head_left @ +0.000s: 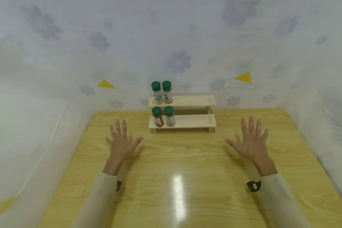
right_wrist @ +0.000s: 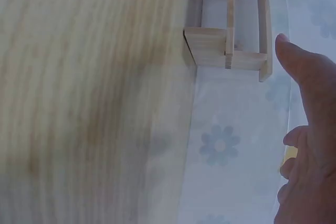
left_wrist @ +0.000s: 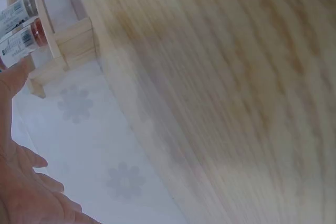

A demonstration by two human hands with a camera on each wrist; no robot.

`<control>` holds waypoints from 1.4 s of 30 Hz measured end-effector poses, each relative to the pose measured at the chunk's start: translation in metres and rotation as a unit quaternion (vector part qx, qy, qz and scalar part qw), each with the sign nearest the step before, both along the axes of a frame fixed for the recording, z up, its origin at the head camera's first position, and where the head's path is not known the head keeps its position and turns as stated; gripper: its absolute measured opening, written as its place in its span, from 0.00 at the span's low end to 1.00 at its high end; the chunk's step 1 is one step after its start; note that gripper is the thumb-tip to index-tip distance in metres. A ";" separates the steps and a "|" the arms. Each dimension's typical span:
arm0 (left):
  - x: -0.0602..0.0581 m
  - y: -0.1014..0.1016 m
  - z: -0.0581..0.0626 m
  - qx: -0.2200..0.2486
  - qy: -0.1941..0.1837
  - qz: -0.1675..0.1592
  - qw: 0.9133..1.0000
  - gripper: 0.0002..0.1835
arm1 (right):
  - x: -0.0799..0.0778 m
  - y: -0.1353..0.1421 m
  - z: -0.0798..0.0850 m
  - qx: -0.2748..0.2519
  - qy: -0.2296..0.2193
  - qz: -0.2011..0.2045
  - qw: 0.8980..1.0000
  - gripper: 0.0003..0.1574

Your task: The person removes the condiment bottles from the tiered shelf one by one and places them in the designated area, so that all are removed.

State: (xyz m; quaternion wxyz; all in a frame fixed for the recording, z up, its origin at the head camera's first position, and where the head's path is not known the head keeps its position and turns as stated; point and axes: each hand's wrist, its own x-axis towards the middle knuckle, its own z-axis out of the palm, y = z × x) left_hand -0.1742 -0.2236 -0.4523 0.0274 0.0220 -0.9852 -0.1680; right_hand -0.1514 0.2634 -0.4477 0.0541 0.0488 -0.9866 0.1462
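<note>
A two-step wooden rack [head_left: 192,121] stands at the back of the table, with spice jars under green caps on its left half. Two jars share the upper step: a left one [head_left: 157,93] and a right one [head_left: 167,92]. Below them, the lower step bears a jar with reddish contents [head_left: 158,117] and a paler jar [head_left: 169,116]. My left hand [head_left: 119,144] is held over the table left of the rack, fingers spread, holding nothing. To the rack's right, my right hand [head_left: 252,145] is spread the same way, also holding nothing.
The wooden table [head_left: 171,158] reaches back to a flowered white curtain [head_left: 131,41], which also hangs along both sides. Yellow triangles [head_left: 244,77] show on the curtain behind the rack. A dark strap piece [head_left: 254,186] sits by the right sleeve.
</note>
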 end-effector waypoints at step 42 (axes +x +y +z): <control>-0.115 0.021 0.067 0.300 0.063 -0.036 0.951 0.39 | -0.096 -0.038 -0.043 -0.411 -0.104 0.079 0.902 0.32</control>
